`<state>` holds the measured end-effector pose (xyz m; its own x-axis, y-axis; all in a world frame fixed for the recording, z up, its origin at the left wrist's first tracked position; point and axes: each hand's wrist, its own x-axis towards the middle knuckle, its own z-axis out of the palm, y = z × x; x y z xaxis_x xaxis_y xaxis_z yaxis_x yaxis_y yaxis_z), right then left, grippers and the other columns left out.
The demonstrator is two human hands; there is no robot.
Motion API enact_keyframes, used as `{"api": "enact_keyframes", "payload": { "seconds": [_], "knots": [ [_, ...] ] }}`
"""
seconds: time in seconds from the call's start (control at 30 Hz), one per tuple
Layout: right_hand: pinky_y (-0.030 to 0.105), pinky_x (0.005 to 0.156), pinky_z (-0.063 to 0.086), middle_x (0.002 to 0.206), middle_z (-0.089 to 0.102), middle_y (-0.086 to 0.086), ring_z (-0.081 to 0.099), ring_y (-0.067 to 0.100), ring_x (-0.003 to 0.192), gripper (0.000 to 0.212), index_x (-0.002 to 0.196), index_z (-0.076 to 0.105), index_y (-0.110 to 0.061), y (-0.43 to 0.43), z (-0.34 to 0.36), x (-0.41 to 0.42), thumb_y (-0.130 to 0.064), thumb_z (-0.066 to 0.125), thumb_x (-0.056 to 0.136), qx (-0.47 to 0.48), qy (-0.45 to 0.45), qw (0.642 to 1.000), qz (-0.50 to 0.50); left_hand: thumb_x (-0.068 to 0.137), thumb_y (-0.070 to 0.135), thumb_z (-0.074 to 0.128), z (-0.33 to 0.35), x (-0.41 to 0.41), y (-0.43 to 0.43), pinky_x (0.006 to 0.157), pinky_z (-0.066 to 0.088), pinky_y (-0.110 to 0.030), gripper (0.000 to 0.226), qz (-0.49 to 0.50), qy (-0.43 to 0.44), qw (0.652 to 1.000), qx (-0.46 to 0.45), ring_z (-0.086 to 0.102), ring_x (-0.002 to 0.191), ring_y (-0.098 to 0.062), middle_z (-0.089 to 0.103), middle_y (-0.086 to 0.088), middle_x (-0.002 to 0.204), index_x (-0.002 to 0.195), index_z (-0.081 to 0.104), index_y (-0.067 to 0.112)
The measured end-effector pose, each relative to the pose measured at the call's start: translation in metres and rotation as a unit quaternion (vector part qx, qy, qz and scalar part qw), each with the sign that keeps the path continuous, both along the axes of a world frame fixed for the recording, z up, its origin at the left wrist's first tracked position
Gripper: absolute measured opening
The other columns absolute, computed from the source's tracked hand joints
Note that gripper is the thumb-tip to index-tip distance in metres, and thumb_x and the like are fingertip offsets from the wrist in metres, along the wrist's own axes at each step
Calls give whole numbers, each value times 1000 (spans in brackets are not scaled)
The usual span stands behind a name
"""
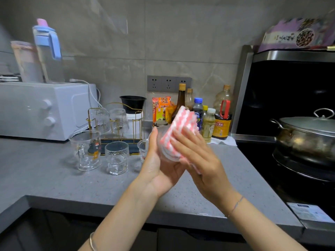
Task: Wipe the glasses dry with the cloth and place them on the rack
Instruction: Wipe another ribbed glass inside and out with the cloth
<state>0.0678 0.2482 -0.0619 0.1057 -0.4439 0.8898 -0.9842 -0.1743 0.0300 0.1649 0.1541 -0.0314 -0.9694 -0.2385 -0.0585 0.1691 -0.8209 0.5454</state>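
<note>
I see the rack (pixel 134 142) on the counter (pixel 72 187) right of the microwave (pixel 45 109), glasses (pixel 117 156) before it, bottles (pixel 208 122) behind-right, and a pot (pixel 304 136) on the stove (pixel 299 178) far right.

grey tiled wall (pixel 181 33) behind a speckled grey counter (pixel 72 187).
</note>
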Motion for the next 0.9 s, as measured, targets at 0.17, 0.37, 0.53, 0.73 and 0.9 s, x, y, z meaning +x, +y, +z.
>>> {"api": "enact_keyframes", "payload": {
  "seconds": [0.17,0.37,0.53,0.73,0.9],
  "knots": [
    [40,118,23,142,46,4,35,20,141,36,133,49,-7,1,0,7,-22,42,101,13,67,998,-18,88,66,45,8,-1,4,41,53,-25,73,-26,8,999,-25,70,54,-21,72,-11,69,81,73,-1],
    [40,117,25,145,42,6,32,23,142,39,137,42,-5,6,14,-2,-20,39,102,-1,32,998,-56,88,61,53,8,-3,7,40,53,-23,64,18,7,1000,-6,67,51,-18,71,-10,73,104,67,0],
    [41,116,28,143,45,4,36,22,140,37,135,47,-6,7,-4,4,-21,44,101,23,62,997,-32,86,73,39,13,-2,0,53,60,-33,83,5,-5,998,-55,74,69,-25,74,-17,88,87,77,-1],
    [39,116,28,142,46,6,37,21,139,39,135,46,-6,6,15,-2,-13,49,97,10,58,997,-49,90,60,47,16,-2,13,34,47,-21,69,12,0,1000,-29,65,43,-16,68,-9,61,88,69,-5],
    [43,113,34,142,46,6,37,23,139,38,134,47,-5,12,7,-7,-18,47,99,4,49,998,-48,86,68,48,11,-6,2,44,54,-27,75,37,-8,998,-42,72,63,-23,73,-16,92,118,67,2]
  ]
}}
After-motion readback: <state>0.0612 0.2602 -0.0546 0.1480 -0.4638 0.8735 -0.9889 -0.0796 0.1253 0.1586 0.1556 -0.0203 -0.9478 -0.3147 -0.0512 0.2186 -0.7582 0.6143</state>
